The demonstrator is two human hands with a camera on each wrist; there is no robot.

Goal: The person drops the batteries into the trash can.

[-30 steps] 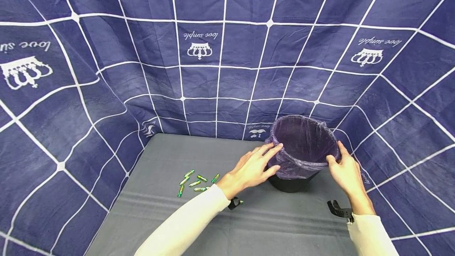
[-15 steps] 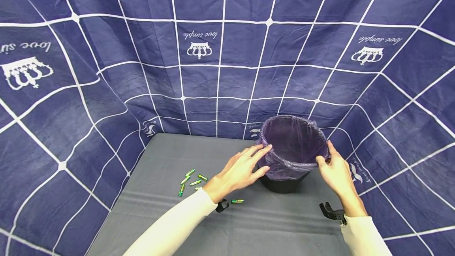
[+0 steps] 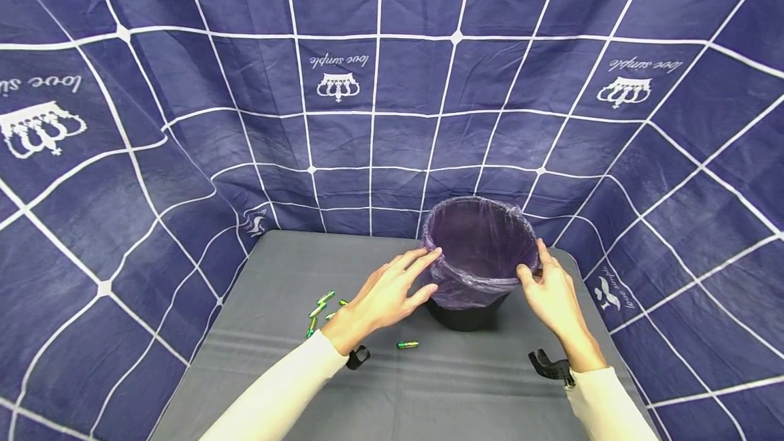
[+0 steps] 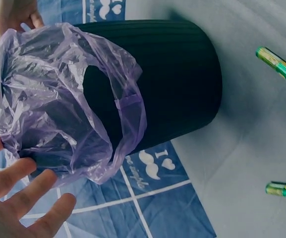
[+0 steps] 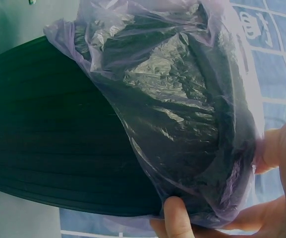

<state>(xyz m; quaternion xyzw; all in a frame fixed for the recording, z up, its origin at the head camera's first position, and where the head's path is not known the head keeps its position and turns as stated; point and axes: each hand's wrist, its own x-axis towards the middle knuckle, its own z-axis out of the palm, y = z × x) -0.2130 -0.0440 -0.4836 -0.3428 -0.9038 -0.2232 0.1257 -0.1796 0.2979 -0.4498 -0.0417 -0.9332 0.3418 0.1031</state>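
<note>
A black trash bin [image 3: 462,318] stands upright on the grey tabletop, lined with a translucent purple bag [image 3: 456,284] folded over its rim. My left hand [image 3: 386,298] holds the rim on the left, fingertips over the edge and thumb lower on the bag's outside. On the opposite side my right hand [image 3: 554,295] grips the rim, with its thumb near the front edge. The right wrist view shows a fingertip [image 5: 176,218] pressing the bag's overhang against the bin wall. Crumpled plastic sags inside the bin mouth in the left wrist view.
One green-and-yellow battery [image 3: 407,345] lies in front of the bin. Several more batteries [image 3: 318,309] are scattered to the left, partly behind my left forearm. A blue gridded cloth [image 3: 343,135] encloses the grey tabletop [image 3: 294,257] at the back and sides.
The lined bin has slid left across the table, with both hands moving along on its rim. The single battery in front of it has come out from behind my left arm.
</note>
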